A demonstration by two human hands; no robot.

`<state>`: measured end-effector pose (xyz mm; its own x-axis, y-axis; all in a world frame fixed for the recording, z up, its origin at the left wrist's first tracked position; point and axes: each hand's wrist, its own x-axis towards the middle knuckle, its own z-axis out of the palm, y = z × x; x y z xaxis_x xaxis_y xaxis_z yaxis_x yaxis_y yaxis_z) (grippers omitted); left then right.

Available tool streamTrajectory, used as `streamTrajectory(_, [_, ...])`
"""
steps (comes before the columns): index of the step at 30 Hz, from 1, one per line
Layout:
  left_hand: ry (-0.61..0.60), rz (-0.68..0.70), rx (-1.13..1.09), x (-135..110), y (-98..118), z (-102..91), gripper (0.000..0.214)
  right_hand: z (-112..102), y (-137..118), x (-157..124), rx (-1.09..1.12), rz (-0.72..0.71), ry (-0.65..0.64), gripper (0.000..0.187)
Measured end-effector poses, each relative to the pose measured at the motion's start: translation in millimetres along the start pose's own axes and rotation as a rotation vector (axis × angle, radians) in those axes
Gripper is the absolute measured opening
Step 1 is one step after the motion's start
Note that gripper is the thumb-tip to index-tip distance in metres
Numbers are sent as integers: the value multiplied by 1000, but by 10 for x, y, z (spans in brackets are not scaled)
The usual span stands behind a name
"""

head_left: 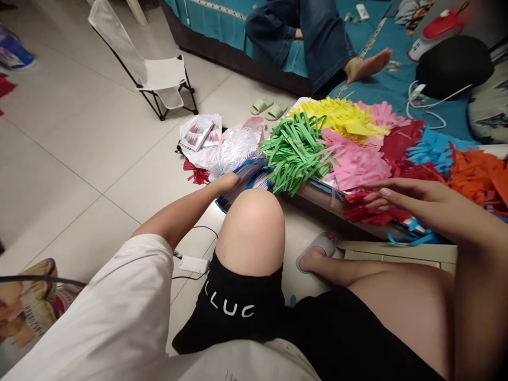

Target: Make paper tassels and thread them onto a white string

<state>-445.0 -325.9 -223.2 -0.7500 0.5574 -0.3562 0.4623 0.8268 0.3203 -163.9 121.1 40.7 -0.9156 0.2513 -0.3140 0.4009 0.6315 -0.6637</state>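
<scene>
My left hand [227, 183] reaches past my raised knee to a stack of clear plastic sleeves in a blue bundle [248, 179]; its fingers are closed round the stack's edge. My right hand [400, 197] lies flat, fingers stretched out, on red fringed paper [367, 211] at the edge of a low board. On that board lie heaps of cut paper fringe: green [296, 151], pink [355, 161], yellow [341, 116], blue [434, 148], orange [478, 174].
Another person's jeans-clad legs and bare foot [367, 66] rest on a teal mattress behind the paper. A small white folding chair [153, 71], green slippers [268, 108], printed packets [198, 132] and crinkled clear plastic [234, 151] sit on the tiled floor. A charger cable [194, 263] lies under my leg.
</scene>
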Motion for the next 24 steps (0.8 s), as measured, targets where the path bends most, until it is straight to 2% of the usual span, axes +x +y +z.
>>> streamTrajectory(2, [47, 1, -9, -128, 14, -76, 19, 23, -87, -41, 77, 21, -40, 55])
streamTrajectory(5, [144, -1, -43, -293, 90, -210, 24, 43, -166, -78, 166, 94, -10, 36])
streamTrajectory(8, [276, -14, -79, -444, 71, -523, 28, 50, -194, -79, 199, 108, 1, 28])
streamTrajectory(10, [382, -35, -97, -567, -42, -898, 32, 52, -216, -74, 205, 97, 12, 23])
streamTrajectory(12, [529, -64, -121, -725, -185, -1389, 38, 53, -247, -72, 197, 109, 27, 22])
streamTrajectory(13, [699, -49, -214, -816, -240, -1658, 43, 53, -264, -72, 182, 111, 33, 23])
streamTrajectory(15, [980, 71, -348, -1013, -262, -2183, 58, 53, -291, -75, 154, 107, 31, 24])
streamTrajectory(17, [1169, 240, -384, -1201, -143, -2616, 72, 54, -310, -83, 151, 103, 44, 24])
streamTrajectory(19, [1283, 353, -412, -1340, 81, -2904, 82, 54, -318, -87, 180, 99, 59, 21])
streamTrajectory(21, [1307, 424, -426, -1405, 329, -3052, 87, 51, -303, -78, 225, 77, 60, 18])
streamTrajectory(24, [1335, 485, -471, -1372, 618, -3129, 87, 48, -228, -36, 279, 46, 39, 20])
